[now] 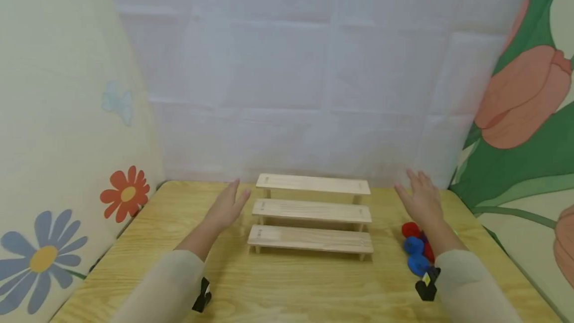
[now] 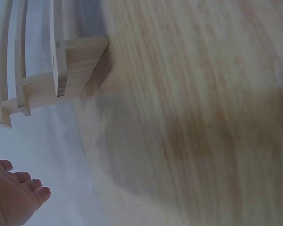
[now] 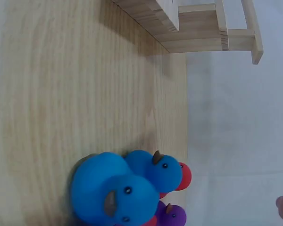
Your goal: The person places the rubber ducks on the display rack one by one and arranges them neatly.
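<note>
My left fingers [image 1: 230, 192] and right fingers [image 1: 421, 187] are released, holding nothing; between them the three-tier wooden stand [image 1: 311, 210] sits on the desk [image 1: 291, 288], long axis crosswise, steps descending toward me. Blue toy birds [image 1: 418, 264] cluster nearer me than my right fingers.

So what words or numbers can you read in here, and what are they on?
There are none I can read.
Black device on the right wrist: a small yellowish patch, too blurred to tell if it has writing.
Wooden step shelf: little marks near the step ends, too small to make out.
Big blue toy: no words showing.
</note>
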### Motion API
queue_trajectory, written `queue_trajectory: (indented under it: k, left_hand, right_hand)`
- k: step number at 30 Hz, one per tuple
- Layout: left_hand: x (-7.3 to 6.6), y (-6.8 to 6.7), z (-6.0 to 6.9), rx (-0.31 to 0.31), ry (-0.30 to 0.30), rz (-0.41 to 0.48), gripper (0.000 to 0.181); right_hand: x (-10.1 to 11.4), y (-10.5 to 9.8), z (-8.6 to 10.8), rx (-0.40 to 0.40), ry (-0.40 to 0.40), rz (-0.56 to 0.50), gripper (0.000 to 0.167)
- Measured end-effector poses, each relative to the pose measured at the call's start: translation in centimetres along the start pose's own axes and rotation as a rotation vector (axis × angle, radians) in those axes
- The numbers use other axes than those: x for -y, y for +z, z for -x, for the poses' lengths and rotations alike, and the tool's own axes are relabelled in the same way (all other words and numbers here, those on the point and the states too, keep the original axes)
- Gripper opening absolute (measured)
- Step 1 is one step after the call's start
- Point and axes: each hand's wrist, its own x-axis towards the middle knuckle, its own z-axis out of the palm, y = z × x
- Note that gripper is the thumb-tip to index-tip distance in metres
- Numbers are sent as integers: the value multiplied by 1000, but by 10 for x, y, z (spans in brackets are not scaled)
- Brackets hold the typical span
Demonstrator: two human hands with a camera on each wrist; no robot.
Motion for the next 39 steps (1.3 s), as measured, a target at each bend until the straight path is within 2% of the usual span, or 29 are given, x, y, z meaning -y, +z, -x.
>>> queue_trajectory:
  k: [7, 13, 16, 24, 29, 35, 39]
  left_hand:
    - [6, 14, 16, 19, -66, 153, 83]
    - [10, 24, 26, 42, -105, 312, 84]
    - [12, 28, 31, 39, -114, 360, 83]
    - [13, 40, 40, 35, -137, 387, 80]
    - [8, 48, 44, 13, -168, 424, 75]
    - [9, 58, 52, 31, -188, 494, 70]
    - [12, 64, 58, 33, -203, 536, 71]
  right_hand:
    - [-15, -3, 20, -42, 1, -110, 72]
    - [-31, -7, 40, -99, -15, -170, 70]
    - [-37, -7, 52, -112, -5, -203, 68]
    - [-51, -5, 84, -111, 38, -296, 67]
    - [-55, -1, 103, -112, 104, -307, 67]
    - [-61, 3, 118, -104, 175, -318, 65]
    - [-63, 8, 129, -97, 186, -304, 65]
